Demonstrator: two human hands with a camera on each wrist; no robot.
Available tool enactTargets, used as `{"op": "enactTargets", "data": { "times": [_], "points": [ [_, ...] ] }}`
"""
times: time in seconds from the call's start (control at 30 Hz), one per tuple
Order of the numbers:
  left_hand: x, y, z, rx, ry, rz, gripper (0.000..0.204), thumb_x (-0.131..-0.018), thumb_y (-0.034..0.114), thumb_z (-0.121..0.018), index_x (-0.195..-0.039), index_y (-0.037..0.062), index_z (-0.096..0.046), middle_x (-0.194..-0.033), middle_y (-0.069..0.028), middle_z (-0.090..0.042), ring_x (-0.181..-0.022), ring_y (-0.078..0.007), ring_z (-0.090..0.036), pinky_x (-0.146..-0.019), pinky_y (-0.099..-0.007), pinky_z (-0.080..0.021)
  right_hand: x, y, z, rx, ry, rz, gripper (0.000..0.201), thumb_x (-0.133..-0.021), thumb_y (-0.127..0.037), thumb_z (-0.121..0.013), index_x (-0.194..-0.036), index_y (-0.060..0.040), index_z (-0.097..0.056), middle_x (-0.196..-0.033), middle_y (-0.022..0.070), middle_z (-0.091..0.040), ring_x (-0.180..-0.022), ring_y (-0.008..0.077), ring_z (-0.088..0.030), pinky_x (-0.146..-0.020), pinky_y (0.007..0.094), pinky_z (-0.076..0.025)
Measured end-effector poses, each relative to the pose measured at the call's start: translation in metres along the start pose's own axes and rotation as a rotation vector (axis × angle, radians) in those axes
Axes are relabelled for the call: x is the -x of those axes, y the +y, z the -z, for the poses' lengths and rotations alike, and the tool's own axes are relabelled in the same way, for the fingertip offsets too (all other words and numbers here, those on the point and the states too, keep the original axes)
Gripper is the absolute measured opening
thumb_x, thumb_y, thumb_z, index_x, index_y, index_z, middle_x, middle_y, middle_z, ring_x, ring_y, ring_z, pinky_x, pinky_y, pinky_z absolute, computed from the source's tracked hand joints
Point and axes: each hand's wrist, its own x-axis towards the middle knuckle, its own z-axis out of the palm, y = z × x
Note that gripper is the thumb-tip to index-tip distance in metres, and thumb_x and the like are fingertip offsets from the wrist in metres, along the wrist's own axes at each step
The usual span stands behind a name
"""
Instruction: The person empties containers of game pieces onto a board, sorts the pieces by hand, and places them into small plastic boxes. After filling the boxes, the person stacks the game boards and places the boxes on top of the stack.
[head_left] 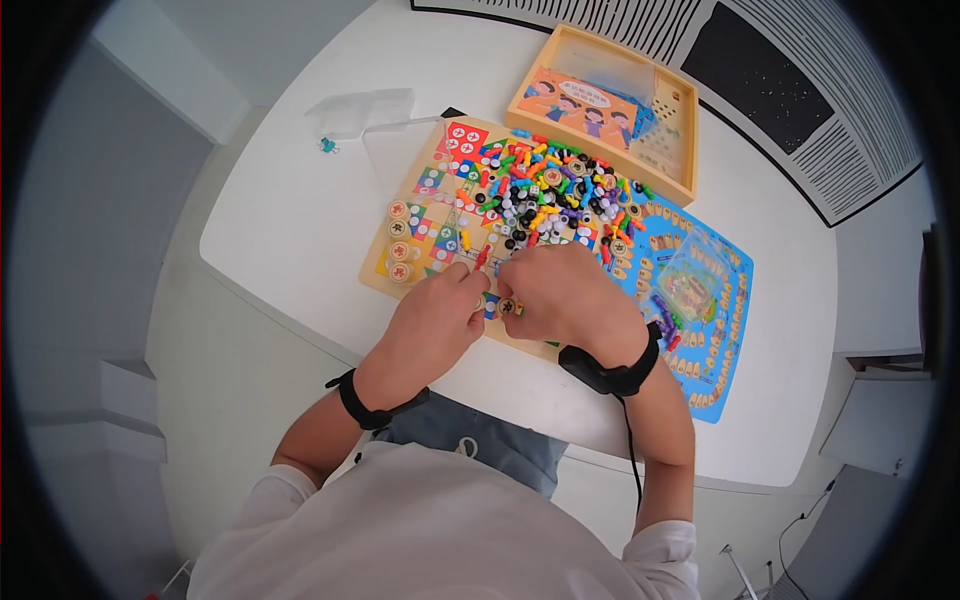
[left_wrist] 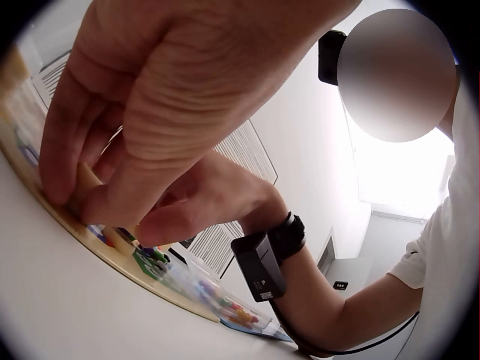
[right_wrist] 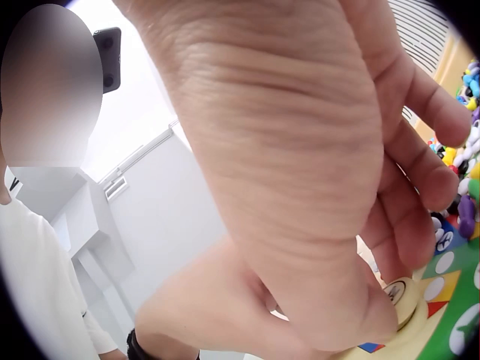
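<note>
Low over the near edge of the colourful game board (head_left: pixel 375 270), both hands work side by side. My left hand (head_left: pixel 430 315) pinches a round wooden chess piece (left_wrist: pixel 88 180) between thumb and fingers, the piece partly hidden by them. Beside it, my right hand (head_left: pixel 570 295) has thumb and fingertips on another wooden chess piece (right_wrist: pixel 407 298), marked with a dark character. A red peg pawn (head_left: pixel 483 257) is right by the left fingertips. Several wooden chess pieces (head_left: pixel 399 250) form a column at the board's left side.
A heap of mixed pawns and black and white beads (head_left: pixel 540 190) covers the board's middle. Behind stands a wooden box (head_left: pixel 690 150) with a picture booklet (head_left: pixel 580 105). On the blue board (head_left: pixel 735 290) sits a clear container (head_left: pixel 690 280). Clear plastic packaging (head_left: pixel 370 110) lies at the back left.
</note>
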Motion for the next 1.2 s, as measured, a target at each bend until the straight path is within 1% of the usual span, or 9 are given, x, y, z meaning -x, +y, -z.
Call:
{"op": "enactTargets", "data": {
  "times": [0.13, 0.23, 0.3, 0.4, 0.43, 0.5, 0.73, 0.9, 1.2],
  "points": [
    [0.000, 0.000, 0.000, -0.002, 0.007, 0.001, 0.024, -0.083, 0.002, -0.073, -0.107, -0.0001, -0.069, -0.098, -0.0178, -0.064, -0.090, -0.0402, -0.068, -0.080, -0.0469, -0.055, 0.002, -0.001, 0.003, 0.022, -0.035, -0.010, 0.027, -0.077, -0.029, -0.080, -0.095, -0.0098, -0.076, -0.090, 0.0077, -0.074, -0.088, 0.0309, -0.073, -0.074, 0.0426, -0.056],
    [0.001, 0.001, 0.001, 0.007, 0.007, 0.010, 0.025, -0.083, 0.002, -0.073, -0.107, 0.0005, -0.069, -0.098, -0.0175, -0.065, -0.089, -0.0396, -0.068, -0.079, -0.0462, -0.056, 0.023, 0.012, 0.023, -0.162, 0.147, 0.037, 0.028, -0.078, -0.026, -0.081, -0.100, -0.0108, -0.075, -0.091, 0.0063, -0.074, -0.089, 0.0300, -0.073, -0.075, 0.0420, -0.057],
    [0.001, 0.002, 0.001, 0.016, 0.009, 0.022, 0.025, -0.083, 0.002, -0.073, -0.108, 0.0008, -0.070, -0.099, -0.0174, -0.065, -0.089, -0.0393, -0.068, -0.079, -0.0458, -0.056, 0.034, 0.030, 0.042, -0.167, 0.276, -0.169, 0.030, -0.076, -0.023, -0.083, -0.102, -0.0108, -0.074, -0.093, 0.0053, -0.075, -0.089, 0.0293, -0.073, -0.077, 0.0407, -0.057],
    [0.001, 0.001, 0.000, -0.005, 0.016, 0.022, 0.025, -0.083, 0.002, -0.073, -0.108, 0.0009, -0.070, -0.100, -0.0171, -0.065, -0.088, -0.0388, -0.068, -0.079, -0.0450, -0.056, 0.052, 0.069, 0.045, -0.063, 0.299, -0.438, 0.034, -0.074, -0.021, -0.085, -0.103, -0.0097, -0.074, -0.095, 0.0061, -0.076, -0.090, 0.0288, -0.073, -0.079, 0.0395, -0.058],
    [0.000, 0.002, 0.000, -0.012, 0.009, 0.032, 0.025, -0.083, 0.002, -0.073, -0.108, 0.0008, -0.070, -0.101, -0.0170, -0.066, -0.089, -0.0387, -0.068, -0.079, -0.0448, -0.056, 0.055, 0.080, 0.041, -0.061, 0.301, -0.441, 0.034, -0.074, -0.021, -0.085, -0.103, -0.0097, -0.074, -0.095, 0.0061, -0.076, -0.090, 0.0288, -0.073, -0.079, 0.0395, -0.058],
    [0.000, 0.002, 0.000, -0.019, 0.002, 0.039, 0.025, -0.083, 0.002, -0.074, -0.108, 0.0007, -0.070, -0.101, -0.0169, -0.066, -0.089, -0.0386, -0.069, -0.079, -0.0446, -0.057, 0.056, 0.099, 0.030, 0.002, 0.217, -0.583, 0.035, -0.073, -0.024, -0.087, -0.102, -0.0088, -0.075, -0.095, 0.0075, -0.076, -0.090, 0.0284, -0.072, -0.080, 0.0391, -0.058],
    [0.000, 0.001, -0.002, -0.012, 0.034, 0.020, 0.027, -0.083, 0.002, -0.073, -0.109, 0.0011, -0.070, -0.100, -0.0175, -0.066, -0.088, -0.0388, -0.069, -0.078, -0.0446, -0.057, 0.041, 0.098, 0.025, 0.033, 0.150, -0.641, 0.032, -0.072, -0.027, -0.088, -0.095, -0.0076, -0.077, -0.097, 0.0108, -0.076, -0.093, 0.0297, -0.073, -0.081, 0.0399, -0.059],
    [0.000, 0.001, 0.000, 0.000, 0.047, 0.010, 0.028, -0.083, 0.001, -0.072, -0.111, 0.0012, -0.069, -0.100, -0.0180, -0.066, -0.087, -0.0390, -0.069, -0.076, -0.0446, -0.057, 0.035, 0.097, 0.024, 0.081, 0.171, -0.665, 0.025, -0.070, -0.025, -0.084, -0.086, -0.0064, -0.077, -0.086, 0.0157, -0.076, -0.083, 0.0356, -0.075, -0.074, 0.0439, -0.061],
    [0.001, 0.001, -0.001, -0.008, 0.034, 0.022, 0.029, -0.083, 0.001, -0.073, -0.112, 0.0014, -0.069, -0.100, -0.0184, -0.066, -0.088, -0.0393, -0.068, -0.077, -0.0451, -0.057, 0.025, 0.097, 0.010, 0.207, 0.252, -0.628, 0.027, -0.066, -0.033, -0.086, -0.078, -0.0102, -0.078, -0.080, 0.0140, -0.075, -0.075, 0.0339, -0.073, -0.069, 0.0417, -0.059]
  ]
}}
